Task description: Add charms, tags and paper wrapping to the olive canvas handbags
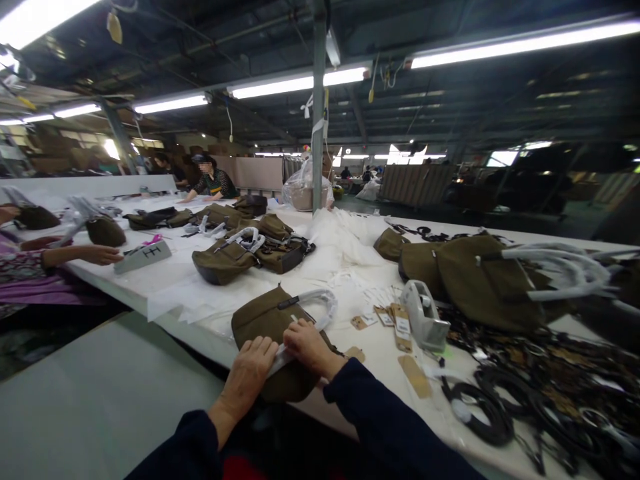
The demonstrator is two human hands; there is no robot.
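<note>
An olive-brown handbag [257, 319] lies at the table's near edge, right in front of me. White wrapping covers its handles; the far handle [327, 307] arches up over the bag. My left hand [250, 370] is closed over the left end of the near wrapped handle [281, 360], fingers curled onto the bag. Against the same handle, farther right, my right hand [310, 347] is closed in a pinch. What lies under its fingertips is partly hidden. Brown cardboard tags [401, 327] lie on the table to the right of the bag.
A grey tape dispenser [425, 317] stands right of the tags. Black straps [480, 413] lie heaped at the near right, below more olive bags [480, 280]. White sheets [345, 247] are piled mid-table. At left, a co-worker's hand [100, 255] reaches toward a grey stand [144, 257].
</note>
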